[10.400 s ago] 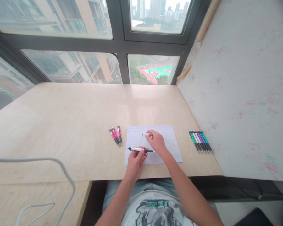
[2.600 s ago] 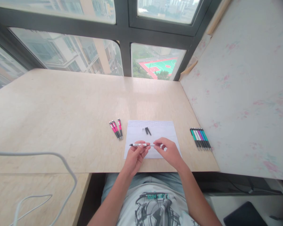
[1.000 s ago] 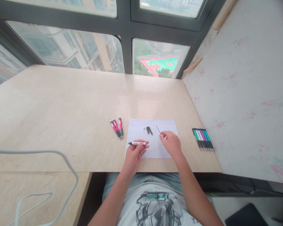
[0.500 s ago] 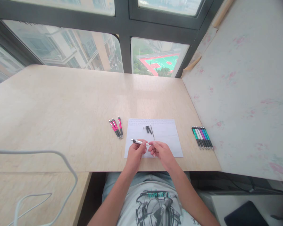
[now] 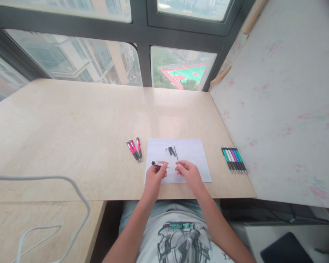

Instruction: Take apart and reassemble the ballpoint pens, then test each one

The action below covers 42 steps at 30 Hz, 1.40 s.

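1. Holding the white pen barrel (image 5: 158, 164) in my left grip (image 5: 154, 178), I have my thumb pressed along its near side and my fingers curled behind; the grip is closed on it.
2. The barrel lies over the left part of the paper (image 5: 196, 160), slanting gently, its black end pointing left and its pale end towards my right grip (image 5: 189, 173).
3. That right grip is narrow, thumb and fingertips bunched together and facing left; I cannot tell whether anything is pinched between them.
4. A small gap parts my two grips, and both sit over the near half of the sheet.
5. My left forearm (image 5: 138, 217) and right forearm (image 5: 215, 223) slant inwards from either side of my body, across the near edge of the surface (image 5: 84, 128).
6. Just beyond my fingers lie two black tubes (image 5: 173, 151), with a small grey piece (image 5: 166, 149) to their left and a thin dark rod (image 5: 176, 151) to their right, its near end close by my right fingertips.
7. Three pink pens (image 5: 134, 150) rest left of the paper; a row of coloured pens (image 5: 234, 160) lies well to its right.
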Each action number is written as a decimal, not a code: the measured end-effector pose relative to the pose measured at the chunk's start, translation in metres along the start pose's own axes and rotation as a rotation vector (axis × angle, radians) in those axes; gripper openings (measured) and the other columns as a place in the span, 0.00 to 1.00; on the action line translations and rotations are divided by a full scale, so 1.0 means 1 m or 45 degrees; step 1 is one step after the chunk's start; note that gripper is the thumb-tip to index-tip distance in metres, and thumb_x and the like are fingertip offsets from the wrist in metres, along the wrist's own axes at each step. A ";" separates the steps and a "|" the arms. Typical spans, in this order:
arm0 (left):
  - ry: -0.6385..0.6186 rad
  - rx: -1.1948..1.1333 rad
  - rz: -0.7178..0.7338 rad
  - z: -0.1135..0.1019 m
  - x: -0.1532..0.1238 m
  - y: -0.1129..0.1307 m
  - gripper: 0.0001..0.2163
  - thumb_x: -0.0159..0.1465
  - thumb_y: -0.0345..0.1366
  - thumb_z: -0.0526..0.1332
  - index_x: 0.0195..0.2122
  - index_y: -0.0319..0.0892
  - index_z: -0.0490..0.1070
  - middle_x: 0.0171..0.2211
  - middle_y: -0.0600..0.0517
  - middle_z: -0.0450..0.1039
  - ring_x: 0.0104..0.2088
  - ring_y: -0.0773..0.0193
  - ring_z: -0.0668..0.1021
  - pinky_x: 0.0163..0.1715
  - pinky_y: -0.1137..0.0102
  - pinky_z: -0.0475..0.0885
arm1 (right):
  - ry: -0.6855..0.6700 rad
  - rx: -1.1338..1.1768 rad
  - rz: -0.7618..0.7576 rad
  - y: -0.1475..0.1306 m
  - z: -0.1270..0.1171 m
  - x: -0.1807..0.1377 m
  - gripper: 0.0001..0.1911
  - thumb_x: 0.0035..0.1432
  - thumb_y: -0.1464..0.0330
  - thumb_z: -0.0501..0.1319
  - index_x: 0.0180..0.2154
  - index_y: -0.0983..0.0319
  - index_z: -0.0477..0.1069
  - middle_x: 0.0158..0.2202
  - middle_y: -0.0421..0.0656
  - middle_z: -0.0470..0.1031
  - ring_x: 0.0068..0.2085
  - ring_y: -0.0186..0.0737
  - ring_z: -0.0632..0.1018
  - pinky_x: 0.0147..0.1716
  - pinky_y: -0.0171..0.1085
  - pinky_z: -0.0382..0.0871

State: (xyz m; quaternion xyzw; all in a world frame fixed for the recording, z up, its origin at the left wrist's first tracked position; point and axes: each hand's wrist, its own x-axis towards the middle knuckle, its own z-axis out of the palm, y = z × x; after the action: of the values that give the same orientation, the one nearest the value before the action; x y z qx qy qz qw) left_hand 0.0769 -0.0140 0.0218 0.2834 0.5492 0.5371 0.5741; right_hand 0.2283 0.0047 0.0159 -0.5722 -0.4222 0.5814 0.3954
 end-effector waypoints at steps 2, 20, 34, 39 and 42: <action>0.018 -0.058 -0.028 0.000 0.000 -0.001 0.16 0.55 0.45 0.68 0.35 0.37 0.76 0.25 0.54 0.69 0.24 0.71 0.66 0.25 0.73 0.61 | 0.128 -0.422 -0.204 -0.002 -0.008 0.011 0.10 0.56 0.65 0.59 0.37 0.61 0.76 0.30 0.43 0.78 0.30 0.40 0.76 0.34 0.38 0.66; -0.091 0.006 -0.082 0.000 -0.004 -0.007 0.17 0.54 0.47 0.68 0.35 0.37 0.75 0.21 0.55 0.66 0.23 0.69 0.66 0.24 0.73 0.61 | -0.014 -0.682 -0.433 -0.016 -0.009 0.012 0.12 0.61 0.66 0.56 0.38 0.61 0.77 0.30 0.43 0.80 0.31 0.40 0.77 0.35 0.37 0.69; -0.210 0.154 -0.049 0.000 -0.006 0.000 0.17 0.58 0.46 0.65 0.44 0.39 0.76 0.23 0.54 0.67 0.26 0.66 0.69 0.27 0.72 0.63 | 0.167 -0.857 -0.552 0.001 -0.025 -0.003 0.13 0.62 0.62 0.56 0.34 0.61 0.76 0.31 0.45 0.78 0.29 0.40 0.75 0.31 0.37 0.66; -0.194 0.151 -0.060 -0.003 -0.007 0.001 0.16 0.58 0.46 0.65 0.40 0.40 0.77 0.23 0.54 0.67 0.26 0.65 0.69 0.26 0.72 0.63 | 0.362 -1.062 -0.507 0.010 -0.043 0.017 0.15 0.62 0.61 0.54 0.32 0.62 0.75 0.30 0.45 0.78 0.31 0.41 0.75 0.33 0.38 0.64; -0.228 0.159 -0.052 -0.001 -0.009 0.001 0.16 0.56 0.46 0.65 0.40 0.40 0.77 0.25 0.53 0.69 0.26 0.65 0.70 0.26 0.72 0.63 | 0.357 -1.159 -0.506 0.011 -0.043 0.023 0.15 0.63 0.62 0.54 0.33 0.61 0.75 0.31 0.46 0.78 0.31 0.41 0.75 0.33 0.37 0.63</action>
State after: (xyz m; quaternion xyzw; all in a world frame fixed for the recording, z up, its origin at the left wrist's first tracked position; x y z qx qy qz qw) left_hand 0.0769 -0.0224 0.0258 0.3543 0.5336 0.4627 0.6129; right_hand 0.2710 0.0248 -0.0014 -0.6674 -0.6760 0.1701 0.2619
